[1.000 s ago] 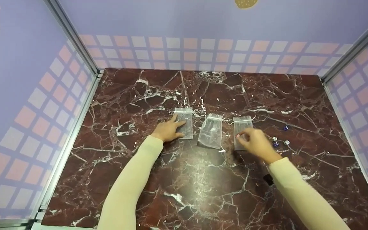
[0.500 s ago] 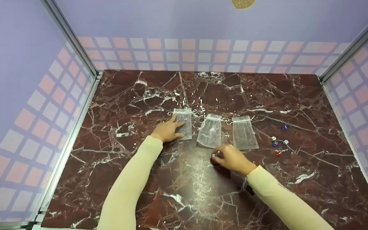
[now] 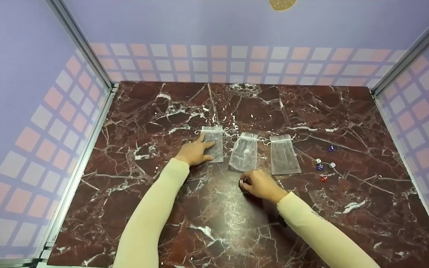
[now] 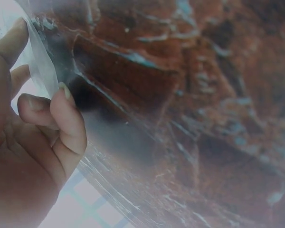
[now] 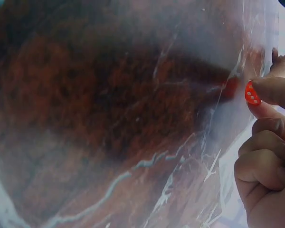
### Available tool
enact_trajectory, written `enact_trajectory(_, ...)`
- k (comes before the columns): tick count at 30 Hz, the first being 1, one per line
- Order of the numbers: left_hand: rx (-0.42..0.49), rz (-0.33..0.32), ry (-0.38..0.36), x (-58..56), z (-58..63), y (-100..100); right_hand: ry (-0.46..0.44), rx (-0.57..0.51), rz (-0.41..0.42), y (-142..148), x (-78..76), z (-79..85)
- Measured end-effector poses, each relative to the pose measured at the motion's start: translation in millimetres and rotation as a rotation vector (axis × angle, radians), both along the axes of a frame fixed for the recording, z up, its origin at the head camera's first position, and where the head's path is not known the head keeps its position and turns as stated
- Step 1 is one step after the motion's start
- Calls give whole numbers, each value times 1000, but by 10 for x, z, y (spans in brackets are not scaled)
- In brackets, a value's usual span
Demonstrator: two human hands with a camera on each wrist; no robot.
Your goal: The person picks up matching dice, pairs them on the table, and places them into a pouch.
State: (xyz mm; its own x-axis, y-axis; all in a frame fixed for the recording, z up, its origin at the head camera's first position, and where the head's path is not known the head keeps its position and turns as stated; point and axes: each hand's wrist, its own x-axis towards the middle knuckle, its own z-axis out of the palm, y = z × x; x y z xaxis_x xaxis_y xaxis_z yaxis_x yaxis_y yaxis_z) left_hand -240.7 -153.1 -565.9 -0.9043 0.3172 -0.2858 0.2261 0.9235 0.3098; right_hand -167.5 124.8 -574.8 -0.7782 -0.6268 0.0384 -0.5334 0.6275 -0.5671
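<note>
Three sheer white drawstring pouches lie flat in a row on the marble-patterned table. My left hand (image 3: 193,152) rests on the left pouch (image 3: 217,147) with thumb and fingers spread, covering its left side; in the left wrist view some fingers of the left hand (image 4: 42,128) bend beside the pouch (image 4: 42,61). Just below the middle pouch (image 3: 245,154), my right hand (image 3: 263,185) pinches a red die (image 5: 252,93) with white dots between thumb and finger, close over the tabletop. Nothing touches the right pouch (image 3: 284,156).
To the right lie a red die (image 3: 323,178), a blue die (image 3: 320,167) with two white dice (image 3: 332,165) near it, and another blue die (image 3: 331,148) farther back. Patterned panels (image 3: 214,37) with metal frame bars enclose the table (image 3: 155,230) at the back and sides.
My right hand has moved left from over the right pouch to below the middle one, holding a red die. This uncovered the right pouch and another red die. My left hand stays put.
</note>
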Motion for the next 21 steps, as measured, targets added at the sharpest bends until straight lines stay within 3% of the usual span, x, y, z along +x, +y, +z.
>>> enact_trajectory(10, -13, 8, -9, 6, 7, -44, -2, 5, -11, -54, -25, -58)
enact_trajectory(21, -10, -6, -1, -18, -16, 2, -98, -58, -22, 134, -51, 79)
